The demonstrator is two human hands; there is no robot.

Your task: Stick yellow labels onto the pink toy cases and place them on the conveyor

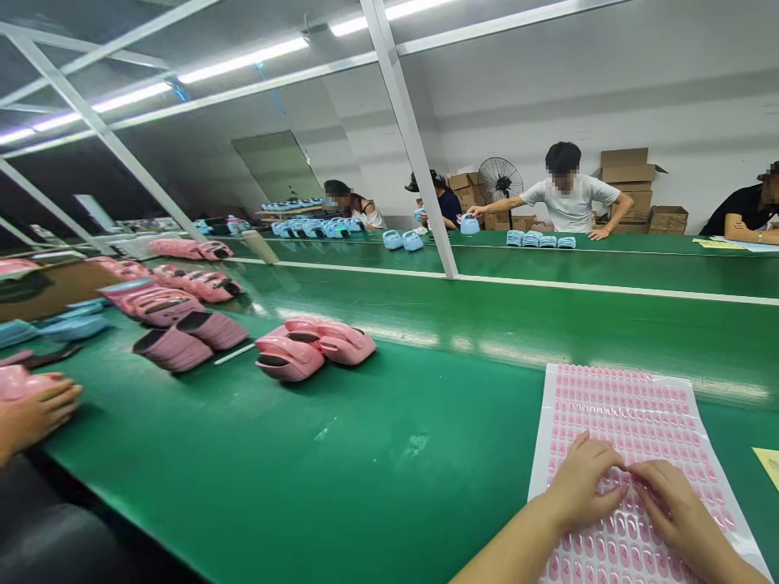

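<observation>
A white sheet of small pink oval stickers [621,405] lies on the green table in front of me, at the lower right. My left hand [584,483] rests on it, fingers bent and a gap showing between thumb and index finger. From the right, my right hand [685,507] comes in over the same sheet with its thumb and index tips close together. Both index fingertips meet near the sheet's middle. Whatever small thing is pinched there, if any, I cannot make out.
Pink shoes [316,345] stand on the green table [389,470], with stacked dark-pink insoles [188,341] farther left. Another person's hand [42,410] holds a pink item at the left edge. Across the table, several people sit or stand near blue shoes [402,240]. A yellow paper [770,462] lies far right.
</observation>
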